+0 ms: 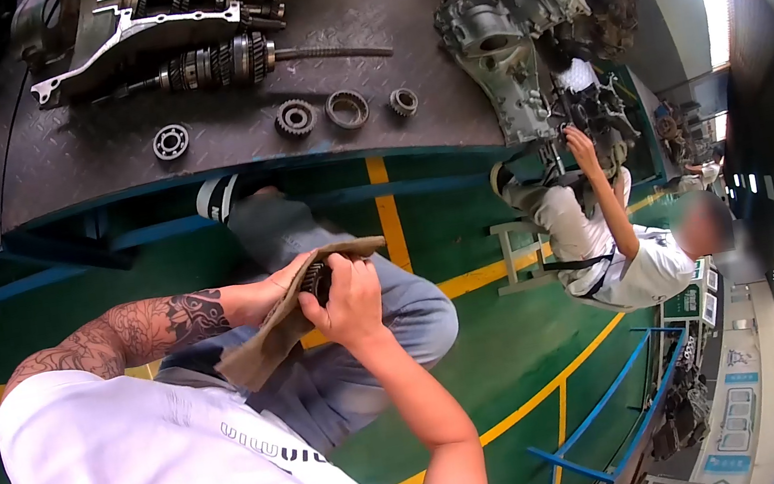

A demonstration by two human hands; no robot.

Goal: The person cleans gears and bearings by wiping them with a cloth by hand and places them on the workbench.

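Note:
Over my lap, a brown cloth (pixel 266 350) is draped across my left hand (pixel 281 285), which is closed around it and a dark toothed gear (pixel 315 280). The fingers and thumb of my right hand (pixel 352 300) grip the same gear from the other side, against the cloth. Much of the gear is hidden by the cloth and fingers. Beyond my hands, a ball bearing (pixel 171 142), a gear (pixel 296 118), a ring gear (pixel 348 108) and a smaller gear (pixel 403 102) lie in a row near the metal workbench's edge (pixel 244 171).
Farther back on the bench are a shaft with gears (pixel 222 64) and an opened gearbox housing (pixel 160 22). Large gearbox castings (pixel 494 53) stand to the right. Another person (pixel 627 255) sits there, a hand reaching to the parts. A blue rail (pixel 583 454) stands lower right.

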